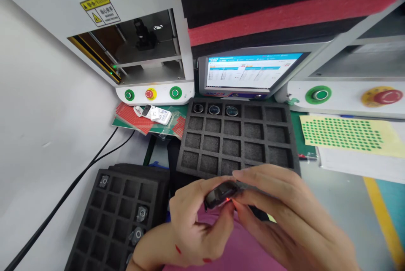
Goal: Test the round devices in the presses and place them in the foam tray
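Observation:
Between my two hands is a small dark, glossy, rounded device (220, 194) that looks like a watch body, with a red light glowing at its lower edge. My left hand (198, 224) wraps round its left side, thumb underneath. From the right, the fingertips of my right hand (291, 207) pinch its edge near the light and cover part of it. Just beyond the hands lies a black foam tray (242, 130). Its back row holds three round glass-faced pieces (214, 110). A second stack of foam trays (131, 174) at lower left holds several wrapped dark pieces (142, 213).
A press machine (155, 94) with buttons stands at back left, another machine (348, 94) at right. Between them is a lit monitor (249, 71) under black and red foam (284, 14). Green-dot stickers (344, 134) lie right; a white handheld device (157, 114) lies left. Black cables (95, 159) hang left.

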A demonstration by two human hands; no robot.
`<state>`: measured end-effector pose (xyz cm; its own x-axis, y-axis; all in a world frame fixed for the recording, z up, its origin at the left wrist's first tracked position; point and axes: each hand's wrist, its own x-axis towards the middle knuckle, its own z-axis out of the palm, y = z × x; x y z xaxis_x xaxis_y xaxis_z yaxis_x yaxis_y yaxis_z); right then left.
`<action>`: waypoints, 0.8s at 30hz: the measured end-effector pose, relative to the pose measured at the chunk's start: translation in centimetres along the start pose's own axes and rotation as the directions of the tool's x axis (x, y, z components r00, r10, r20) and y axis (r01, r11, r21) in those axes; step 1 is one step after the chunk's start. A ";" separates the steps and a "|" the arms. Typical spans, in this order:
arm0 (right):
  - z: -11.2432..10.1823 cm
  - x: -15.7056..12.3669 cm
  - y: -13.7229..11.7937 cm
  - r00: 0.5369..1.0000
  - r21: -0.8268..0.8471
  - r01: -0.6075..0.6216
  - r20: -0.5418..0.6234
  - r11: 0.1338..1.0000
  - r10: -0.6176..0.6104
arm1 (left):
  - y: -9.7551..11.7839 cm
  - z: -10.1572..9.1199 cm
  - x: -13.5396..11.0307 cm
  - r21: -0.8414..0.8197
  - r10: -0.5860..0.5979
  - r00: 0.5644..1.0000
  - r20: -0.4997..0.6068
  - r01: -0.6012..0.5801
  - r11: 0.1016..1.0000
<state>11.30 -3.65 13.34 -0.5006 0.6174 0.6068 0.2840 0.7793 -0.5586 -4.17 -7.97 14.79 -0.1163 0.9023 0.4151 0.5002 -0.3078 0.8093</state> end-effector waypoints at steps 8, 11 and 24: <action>-0.5 -0.5 0.2 0.999 -0.088 0.029 -0.023 0.996 -0.031 | -0.2 0.4 -0.3 0.062 -0.033 0.999 0.006 0.032 0.998; -0.7 -0.5 0.0 0.999 -0.134 0.013 -0.038 0.991 -0.018 | -0.5 0.2 -0.4 0.115 -0.039 0.998 0.054 0.033 0.993; 1.2 -0.4 1.7 0.953 0.118 -0.225 -0.180 0.967 0.243 | -1.7 0.2 -0.6 -0.102 -0.453 0.848 0.277 0.495 0.863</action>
<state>11.00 -2.72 11.42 -0.2610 0.7973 0.5442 0.2909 0.6025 -0.7432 -4.73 -7.93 13.06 -0.0875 0.9877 -0.1297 0.2865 0.1497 0.9463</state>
